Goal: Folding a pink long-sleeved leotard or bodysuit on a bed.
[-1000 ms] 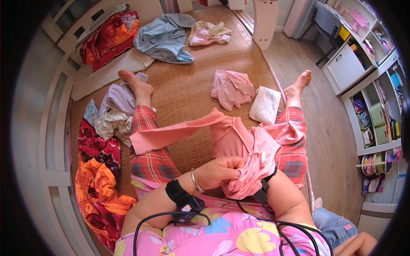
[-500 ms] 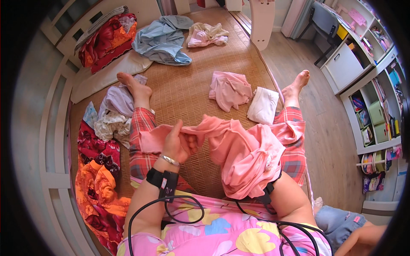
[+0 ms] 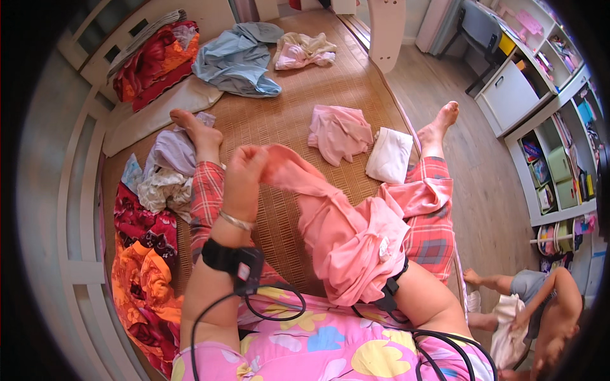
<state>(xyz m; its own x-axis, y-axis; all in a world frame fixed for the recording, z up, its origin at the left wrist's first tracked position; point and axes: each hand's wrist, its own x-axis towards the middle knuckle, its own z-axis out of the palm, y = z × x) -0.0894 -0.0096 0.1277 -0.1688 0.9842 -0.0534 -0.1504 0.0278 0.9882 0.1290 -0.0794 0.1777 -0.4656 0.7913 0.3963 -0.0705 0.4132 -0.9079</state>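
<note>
My left hand (image 3: 244, 166) is raised above my left shin, its fingers closed on the end of a sleeve of a pink long-sleeved top (image 3: 346, 241). That sleeve stretches from my fist toward the bunched body of the top, which has a small white patch. My right hand is hidden under the bunched cloth; only my forearm (image 3: 435, 295) and a black wrist strap show. Another part of the top lies across my right knee. Beyond it, a folded pink garment (image 3: 341, 133) rests on the woven mat (image 3: 267, 127), beside a folded white cloth (image 3: 388, 155).
Red and orange floral fabric (image 3: 145, 279) and pale crumpled clothes (image 3: 168, 165) lie to my left. A light blue garment (image 3: 238, 60) and a cream-and-pink bundle (image 3: 305, 51) lie farther off. Black cables (image 3: 438, 336) cross my lap. Another person (image 3: 559, 305) with white cloth is at lower right.
My left hand has moved up and slightly left, now pulling the sleeve end higher. The bunched top has shifted a little left. At lower right, the other person has come further into view with white cloth.
</note>
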